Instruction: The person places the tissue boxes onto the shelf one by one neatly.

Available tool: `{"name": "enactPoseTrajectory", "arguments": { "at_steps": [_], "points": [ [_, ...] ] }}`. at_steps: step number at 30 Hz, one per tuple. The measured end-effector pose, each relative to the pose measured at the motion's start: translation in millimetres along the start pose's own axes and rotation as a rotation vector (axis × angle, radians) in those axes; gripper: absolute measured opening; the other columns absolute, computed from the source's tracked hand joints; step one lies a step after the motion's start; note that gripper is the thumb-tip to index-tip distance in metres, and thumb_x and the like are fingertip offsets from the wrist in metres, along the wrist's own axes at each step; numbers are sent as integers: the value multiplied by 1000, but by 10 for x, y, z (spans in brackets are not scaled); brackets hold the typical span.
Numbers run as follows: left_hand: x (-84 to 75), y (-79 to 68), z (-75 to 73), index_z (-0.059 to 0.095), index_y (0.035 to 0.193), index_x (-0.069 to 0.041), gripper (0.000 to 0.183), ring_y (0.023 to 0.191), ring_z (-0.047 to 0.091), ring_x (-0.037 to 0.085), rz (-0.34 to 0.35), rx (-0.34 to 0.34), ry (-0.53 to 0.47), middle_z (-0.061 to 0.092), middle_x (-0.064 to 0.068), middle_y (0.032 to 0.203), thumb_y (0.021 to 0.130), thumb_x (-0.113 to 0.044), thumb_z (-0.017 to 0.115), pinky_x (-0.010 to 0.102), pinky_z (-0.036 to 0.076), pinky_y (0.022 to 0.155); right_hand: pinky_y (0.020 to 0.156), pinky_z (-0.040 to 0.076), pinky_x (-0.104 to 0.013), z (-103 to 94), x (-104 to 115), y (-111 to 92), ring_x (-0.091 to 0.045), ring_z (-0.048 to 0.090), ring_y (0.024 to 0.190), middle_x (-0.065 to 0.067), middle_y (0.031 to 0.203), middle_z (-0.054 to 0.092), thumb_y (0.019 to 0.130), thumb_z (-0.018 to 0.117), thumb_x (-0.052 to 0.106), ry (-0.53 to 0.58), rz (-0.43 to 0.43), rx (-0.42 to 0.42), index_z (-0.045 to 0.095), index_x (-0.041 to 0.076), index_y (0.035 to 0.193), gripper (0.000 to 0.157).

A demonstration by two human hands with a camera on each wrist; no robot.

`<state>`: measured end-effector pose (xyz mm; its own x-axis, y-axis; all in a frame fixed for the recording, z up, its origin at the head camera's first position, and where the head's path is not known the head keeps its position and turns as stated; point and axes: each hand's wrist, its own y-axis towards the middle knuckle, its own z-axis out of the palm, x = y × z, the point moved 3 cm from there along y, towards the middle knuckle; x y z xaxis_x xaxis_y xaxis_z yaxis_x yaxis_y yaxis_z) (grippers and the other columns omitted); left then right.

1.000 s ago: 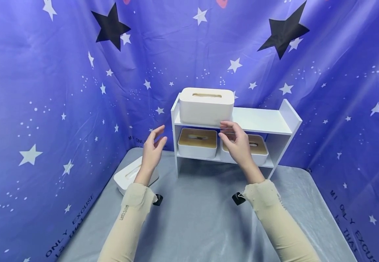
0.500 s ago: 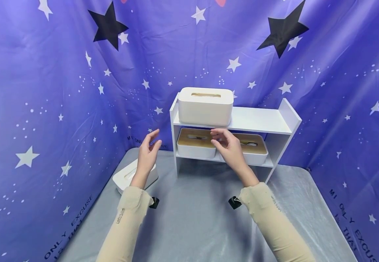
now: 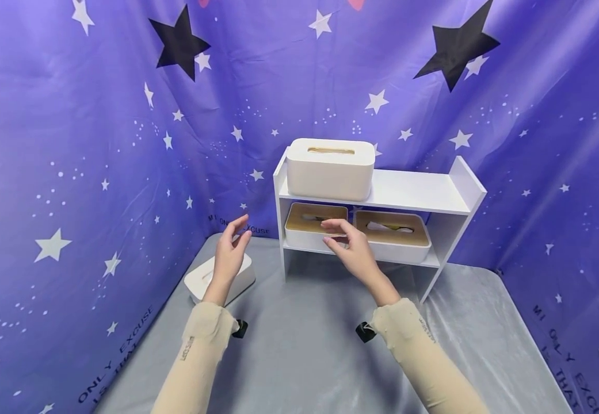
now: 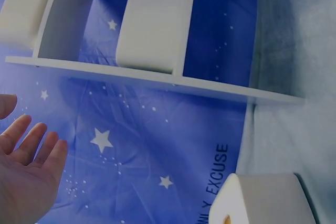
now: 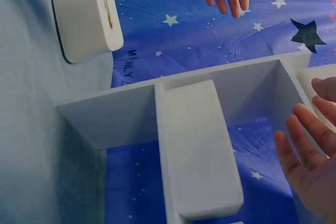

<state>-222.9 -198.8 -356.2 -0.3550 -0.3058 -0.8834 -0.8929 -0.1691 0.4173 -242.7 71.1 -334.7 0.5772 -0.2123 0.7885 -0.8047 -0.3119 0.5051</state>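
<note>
A white tissue box (image 3: 329,175) with a slot in its lid stands on the top shelf, at the left end. Below it, two tissue boxes with wood-coloured tops sit side by side, a left one (image 3: 309,238) and a right one (image 3: 400,253). My right hand (image 3: 357,256) hovers in front of the lower left box, fingers loosely bent and holding nothing. Over the table's left side hangs my left hand (image 3: 228,261), its fingers relaxed. Behind it another white tissue box (image 3: 239,280) lies on the table, partly hidden by the left hand and wrist.
The white two-tier shelf (image 3: 415,190) stands at the back of the grey cloth-covered table (image 3: 304,356), with raised side panels. A blue star-patterned curtain (image 3: 113,172) encloses the back and sides.
Both hands have drawn back towards me and a little left. My right hand has gone from the top box's lower right corner to before the lower boxes. The boxes stay put.
</note>
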Motion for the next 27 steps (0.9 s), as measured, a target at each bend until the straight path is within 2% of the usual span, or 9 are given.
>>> {"name": "enactPoseTrajectory", "arguments": {
  "at_steps": [5,9,12,17,21,25,27],
  "points": [
    [194,-20,-44,49,139,10,40,137,47,41,-1,-8,-8,49,27,146,101,-2,53,54,41,115,98,52,-62,82,-46,-34,-51,61,115,-33,123,63,93,65,-2,14,14,36,59,-13,123,33],
    [258,-68,-76,49,138,11,40,137,47,41,-21,-10,22,49,28,147,101,-3,53,53,42,115,97,54,-59,169,-294,-51,-46,62,116,-28,124,65,93,66,2,13,27,35,60,-8,125,33],
    [387,-84,-98,49,139,10,40,138,46,42,-41,-19,32,49,28,147,101,-3,53,52,42,115,97,53,-60,220,-378,-74,-48,61,117,-31,125,63,93,66,1,28,30,40,60,-9,125,34],
    [738,-78,-142,52,139,5,39,138,48,38,-52,-46,18,51,23,146,101,-6,55,50,42,116,99,52,-61,246,-202,-138,-52,58,120,-35,128,60,92,65,-4,42,39,70,57,-16,126,36],
    [834,-121,-182,54,138,2,38,137,49,34,-77,-61,36,54,20,145,101,-8,55,46,43,116,102,52,-56,285,-209,-172,-49,56,124,-33,132,58,93,65,-2,25,53,98,55,-15,128,39],
    [907,-165,-223,55,137,1,38,136,50,34,-97,-74,59,55,20,143,101,-9,55,45,44,115,104,50,-58,325,-292,-198,-47,55,126,-32,135,57,93,65,0,17,66,116,54,-14,131,42],
    [945,-187,-245,55,137,1,38,136,51,34,-105,-82,73,55,20,143,101,-9,56,45,45,114,105,48,-60,362,-413,-202,-47,55,127,-32,136,57,93,66,2,18,71,116,54,-14,132,43]
  ]
}}
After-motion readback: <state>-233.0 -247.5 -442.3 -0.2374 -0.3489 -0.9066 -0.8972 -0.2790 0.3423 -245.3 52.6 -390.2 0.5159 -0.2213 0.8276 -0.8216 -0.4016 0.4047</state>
